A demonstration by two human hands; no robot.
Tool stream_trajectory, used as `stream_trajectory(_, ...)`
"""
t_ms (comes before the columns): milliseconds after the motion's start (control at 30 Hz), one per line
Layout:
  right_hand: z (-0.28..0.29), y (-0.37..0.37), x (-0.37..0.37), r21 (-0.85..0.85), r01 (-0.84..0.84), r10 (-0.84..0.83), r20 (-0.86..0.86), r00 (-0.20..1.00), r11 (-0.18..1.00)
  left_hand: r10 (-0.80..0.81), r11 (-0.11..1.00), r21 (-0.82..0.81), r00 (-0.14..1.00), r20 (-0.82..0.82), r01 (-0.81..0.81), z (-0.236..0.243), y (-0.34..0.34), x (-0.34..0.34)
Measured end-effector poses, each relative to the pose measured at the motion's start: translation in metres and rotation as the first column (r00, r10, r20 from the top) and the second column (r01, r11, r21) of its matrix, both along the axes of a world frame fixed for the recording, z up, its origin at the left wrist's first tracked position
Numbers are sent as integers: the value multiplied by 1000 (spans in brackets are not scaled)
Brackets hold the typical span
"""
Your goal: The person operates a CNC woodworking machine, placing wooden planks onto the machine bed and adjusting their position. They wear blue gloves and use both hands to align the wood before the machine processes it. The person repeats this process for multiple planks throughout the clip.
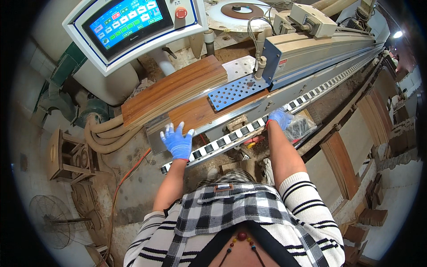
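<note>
Wood panel (202,113), flat brown board w/ visible grain, lies on the machine's infeed table, its far end already under a blue perforated plate (235,91). Left hand (177,142), in a blue glove, rests palm-down on the panel's near edge, fingers spread wide & not curled round anything; it presses rather than grips. Right hand (280,118), also blue-gloved, reaches fwd to the segmented conveyor track (249,129). Its fingers are bent at the panel/track edge, but whether they hold anything can't be told.

Progress, judging by position: panel is set on the track & lined up at the mouth of the long beige machine body (320,49). Most of its length sits outside, so feeding looks barely begun.

Behind the panel, a stack of similar boards (173,89) waits, slightly angled. Above left hangs a touchscreen control panel (129,20) w/ a red button. More boards lean at right.
</note>
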State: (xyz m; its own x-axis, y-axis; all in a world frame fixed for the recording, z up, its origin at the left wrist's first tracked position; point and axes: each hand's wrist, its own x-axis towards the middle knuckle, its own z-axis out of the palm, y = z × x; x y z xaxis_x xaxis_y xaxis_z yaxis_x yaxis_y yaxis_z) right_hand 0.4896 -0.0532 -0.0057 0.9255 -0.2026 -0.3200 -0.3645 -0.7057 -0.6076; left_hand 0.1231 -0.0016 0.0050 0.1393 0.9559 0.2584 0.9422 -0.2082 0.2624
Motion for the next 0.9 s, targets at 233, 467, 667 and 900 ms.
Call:
stream_trajectory(233, 2, 2, -4, -35, -8, 10, 50, 999, 999, -271, 962, -11, 960, 70, 273, 17, 17, 28)
stream_trajectory(467, -18, 1, 7, -63, 44, -37, 119, 992, 997, -264, 954, 102, 952, -153, 281, 107, 119, -13)
stream_trajectory(667, 5, 0, -4, 3, 22, -22, 38, 999, 1000, -407, 858, -458, 849, -337, 230, 129, 182, -26)
stream_trajectory(900, -3, -3, -4, 5, 24, -25, 99, 995, 1000, -404, 855, -443, 881, -245, 269, 125, 183, -28)
